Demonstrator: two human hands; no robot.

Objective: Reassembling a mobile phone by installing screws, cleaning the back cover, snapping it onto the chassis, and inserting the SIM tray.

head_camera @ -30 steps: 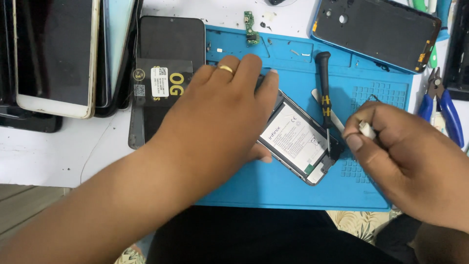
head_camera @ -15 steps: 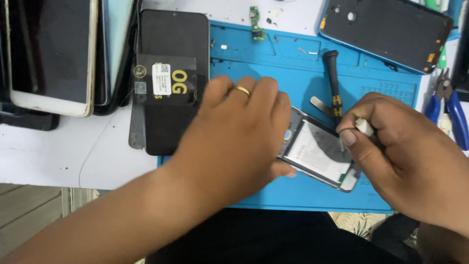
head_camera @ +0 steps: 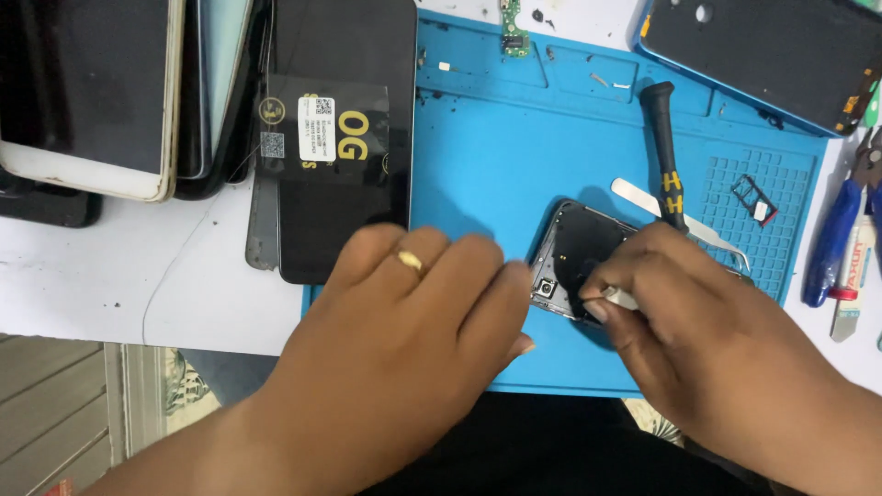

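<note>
So your phone frame (head_camera: 579,262) isn't showing that pale battery side anymore. A second ago it faced up with the light panel on top; now you've got it flipped or swung round so the dark side with the little square camera module is what you see, and it sits a bit further right on the blue mat (head_camera: 514,138). Looks to me like you've moved on from the battery side to working that dark face.

Your left hand (head_camera: 413,321) lies flat, fingers together, pressing the frame's left edge down. Your right hand (head_camera: 698,321) is pinched shut on a small pale tool (head_camera: 617,296), tip touching the frame's lower right part.

Around you: a black screwdriver (head_camera: 663,152) and metal tweezers (head_camera: 680,216) just behind the frame, a SIM tray (head_camera: 755,200) on the mat's grid, blue pliers (head_camera: 841,230) off the right edge, a dark back panel (head_camera: 763,46) top right, a boxed black screen (head_camera: 340,138) and stacked phones (head_camera: 92,92) to the left on the white surface (head_camera: 110,276). Not much of the room shows.
</note>
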